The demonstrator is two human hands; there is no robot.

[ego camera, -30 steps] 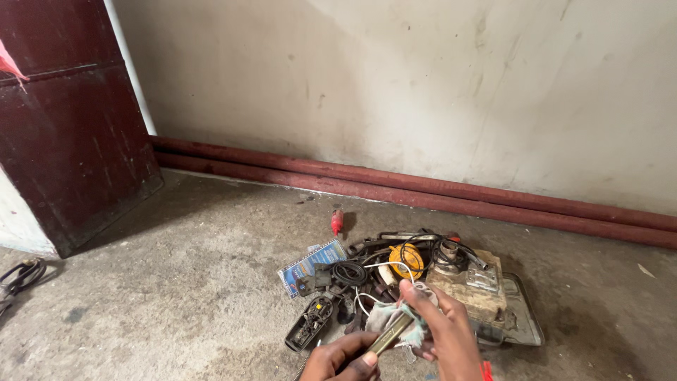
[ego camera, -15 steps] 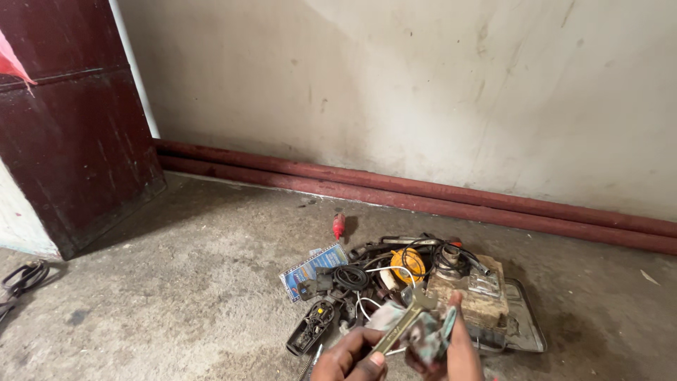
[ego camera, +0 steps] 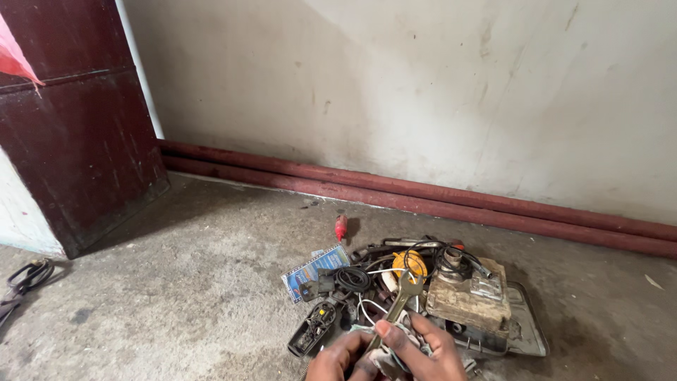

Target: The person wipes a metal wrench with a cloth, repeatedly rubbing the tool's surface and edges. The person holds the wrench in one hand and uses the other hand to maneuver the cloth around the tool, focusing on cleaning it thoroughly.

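Both hands low in frame: my left hand [ego camera: 338,358] grips the open-ended spanner [ego camera: 396,307] by its shank, head pointing up; my right hand [ego camera: 416,347] presses a cloth [ego camera: 384,361] around it. Beyond, on the concrete floor [ego camera: 176,296]: metal tray [ego camera: 525,331], grimy block [ego camera: 467,300], yellow reel [ego camera: 407,262], red screwdriver [ego camera: 340,227].

The spanner [ego camera: 400,300] in your fingers [ego camera: 395,337] is dull, tarnished metal, and the rag [ego camera: 384,356] under it is soft, grubby cloth. Before you the floor [ego camera: 176,296] is rough, matt concrete. The tray [ego camera: 525,328] is scuffed grey metal, the booklet [ego camera: 310,267] glossy paper, the door [ego camera: 77,134] dark, faintly shiny paint, the wall [ego camera: 423,92] matt, stained plaster.
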